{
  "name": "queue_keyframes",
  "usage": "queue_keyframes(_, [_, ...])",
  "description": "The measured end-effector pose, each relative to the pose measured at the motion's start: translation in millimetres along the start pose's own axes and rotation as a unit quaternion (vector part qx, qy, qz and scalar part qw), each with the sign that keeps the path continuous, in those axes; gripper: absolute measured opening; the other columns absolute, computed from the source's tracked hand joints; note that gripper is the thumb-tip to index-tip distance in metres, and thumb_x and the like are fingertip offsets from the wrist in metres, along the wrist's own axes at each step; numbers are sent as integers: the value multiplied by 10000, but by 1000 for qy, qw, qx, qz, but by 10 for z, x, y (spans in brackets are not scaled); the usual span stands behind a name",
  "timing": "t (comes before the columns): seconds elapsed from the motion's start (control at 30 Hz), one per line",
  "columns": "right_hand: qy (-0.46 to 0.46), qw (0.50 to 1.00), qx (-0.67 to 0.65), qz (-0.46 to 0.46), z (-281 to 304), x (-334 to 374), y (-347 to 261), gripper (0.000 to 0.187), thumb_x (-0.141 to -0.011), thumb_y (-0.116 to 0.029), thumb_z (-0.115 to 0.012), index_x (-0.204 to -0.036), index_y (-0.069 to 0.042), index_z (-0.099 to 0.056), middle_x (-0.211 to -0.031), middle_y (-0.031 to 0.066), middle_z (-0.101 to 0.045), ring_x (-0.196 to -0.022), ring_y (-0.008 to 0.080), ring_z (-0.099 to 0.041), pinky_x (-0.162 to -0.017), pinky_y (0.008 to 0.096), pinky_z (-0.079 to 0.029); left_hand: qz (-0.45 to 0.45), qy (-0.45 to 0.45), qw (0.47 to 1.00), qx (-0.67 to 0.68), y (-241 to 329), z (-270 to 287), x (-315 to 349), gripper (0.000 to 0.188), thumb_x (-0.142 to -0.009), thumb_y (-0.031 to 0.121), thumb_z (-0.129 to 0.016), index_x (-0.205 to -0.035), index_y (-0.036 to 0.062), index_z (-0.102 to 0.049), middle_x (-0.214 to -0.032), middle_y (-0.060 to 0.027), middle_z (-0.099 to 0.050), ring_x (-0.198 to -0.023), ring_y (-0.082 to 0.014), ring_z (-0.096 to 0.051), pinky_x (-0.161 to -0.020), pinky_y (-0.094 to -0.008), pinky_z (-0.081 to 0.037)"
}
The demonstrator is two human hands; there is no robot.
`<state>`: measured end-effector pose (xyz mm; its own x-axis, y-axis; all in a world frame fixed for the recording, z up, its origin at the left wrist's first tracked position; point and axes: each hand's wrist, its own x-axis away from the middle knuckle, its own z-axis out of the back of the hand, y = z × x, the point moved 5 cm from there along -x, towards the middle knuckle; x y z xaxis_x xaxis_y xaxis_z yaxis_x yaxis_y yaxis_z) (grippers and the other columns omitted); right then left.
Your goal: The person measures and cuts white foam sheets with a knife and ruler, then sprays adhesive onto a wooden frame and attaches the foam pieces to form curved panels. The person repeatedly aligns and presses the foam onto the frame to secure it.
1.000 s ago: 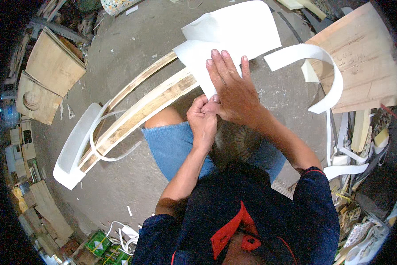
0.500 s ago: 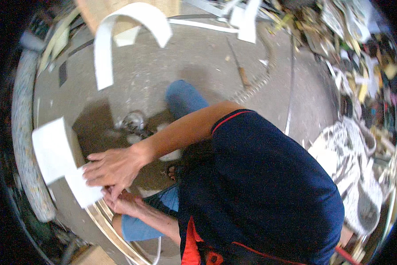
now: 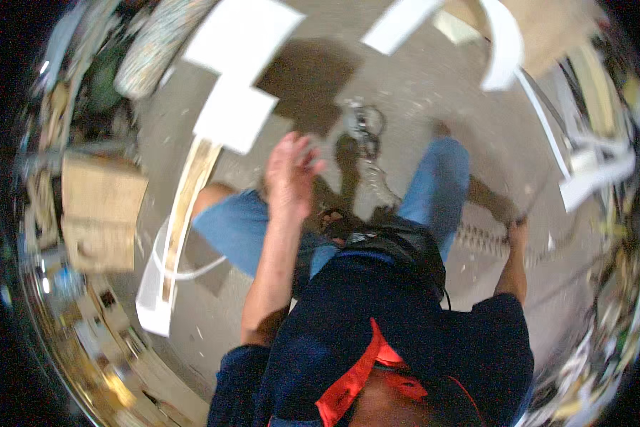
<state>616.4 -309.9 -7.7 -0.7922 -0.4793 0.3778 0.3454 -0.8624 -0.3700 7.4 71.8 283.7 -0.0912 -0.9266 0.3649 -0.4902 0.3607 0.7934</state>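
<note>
My left hand [image 3: 291,174] is raised with its fingers loosely apart and holds nothing. It is beside a white square pad [image 3: 238,117], which lies over the end of a long pale wooden strip [image 3: 200,167]. A larger white sheet or block [image 3: 245,32] adjoins the pad on its far side. On my other side, my right hand [image 3: 501,206] reaches low to the floor near a coiled hose [image 3: 480,240]. Its fingers are blurred, so what they touch cannot be made out. A blurred silvery tool [image 3: 365,124] lies on the floor between my knees, by another stretch of hose.
A curved white strip [image 3: 503,43] hangs by a wooden panel [image 3: 554,32] at the far right. White scraps [image 3: 597,174] lie at the right. A speckled roll [image 3: 160,46] lies far left, a cardboard box [image 3: 103,213] nearer. A white loop [image 3: 165,263] circles the wooden strip.
Both hands were together at the white pad. Now the left has drawn back off it, and the right has swung away to the floor at the right. The view has turned.
</note>
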Motion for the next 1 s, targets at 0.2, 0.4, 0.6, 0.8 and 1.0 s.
queue_keyframes(0.2, [42,983,120,-131,-70,-176,-22,412,-795,-320,-677,-1009,30,-709,-977,237,-725,-934,396,-704,-831,472,-543,16,52,998,-26,-3,-216,13,473,-915,433,-720,-1255,138,-572,-1171,-61,-652,-1042,-227,-632,-859,-426,-547])
queue_keyframes(0.4, [105,980,166,-45,211,40,-814,455,-716,-352,-727,-1042,-36,-696,-968,204,-726,-848,412,-700,-768,477,-556,-15,67,997,20,182,-224,-74,481,-902,429,-738,-1247,131,-583,-1190,-61,-638,-1020,-217,-637,-852,-424,-554])
queue_keyframes(0.6, [119,888,5,443,1309,758,-3829,281,-872,19,-585,-1143,-20,-651,-989,207,-688,-945,400,-670,-824,460,-513,-29,64,995,75,186,-274,-228,426,-903,373,-752,-1205,104,-617,-1150,-59,-653,-969,-191,-656,-795,-379,-589])
queue_keyframes(0.8, [168,664,168,709,1614,1409,-6413,233,-888,-75,-668,-1120,-86,-664,-998,122,-661,-992,311,-620,-969,472,-418,-46,63,986,146,200,-298,-312,305,-939,279,-718,-1161,86,-637,-1079,-68,-682,-874,-177,-680,-724,-352,-620])
queue_keyframes(1.0, [200,521,166,813,1359,1808,-7574,247,-862,-97,-674,-1101,-161,-662,-977,31,-655,-980,244,-627,-893,449,-432,-50,88,979,176,219,-311,-357,271,-934,236,-723,-1134,73,-640,-1054,-65,-692,-855,-173,-683,-697,-342,-623])
